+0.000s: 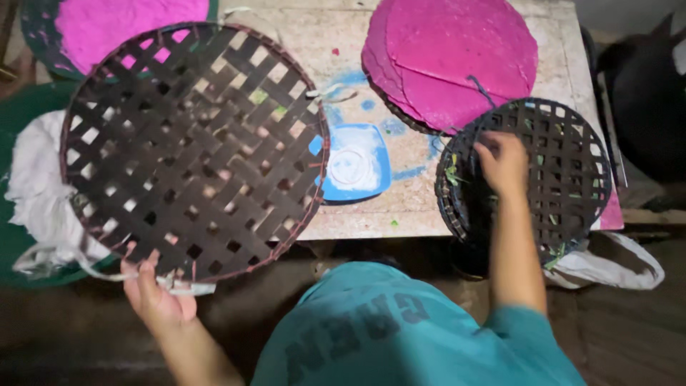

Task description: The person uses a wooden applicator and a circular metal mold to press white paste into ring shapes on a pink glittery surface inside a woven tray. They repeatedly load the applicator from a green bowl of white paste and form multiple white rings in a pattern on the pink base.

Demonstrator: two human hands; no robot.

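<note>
My left hand (153, 293) grips the near rim of a large round woven tray (193, 150), dark lattice, held tilted above the table's left side. My right hand (504, 164) rests on a second, smaller-looking woven tray (564, 179) at the table's right edge, fingers closed over its lattice near the upper left. Bits of green plant matter cling to that tray. Just behind it lies a stack of round magenta sheets (450, 57) on another tray.
A blue square dish (357, 164) with white residue sits mid-table on the pale worn tabletop (407, 207). Another magenta sheet (107, 25) lies far left. White cloth (39, 186) drapes over a green tub (21, 100); a white bag (614, 261) hangs at right.
</note>
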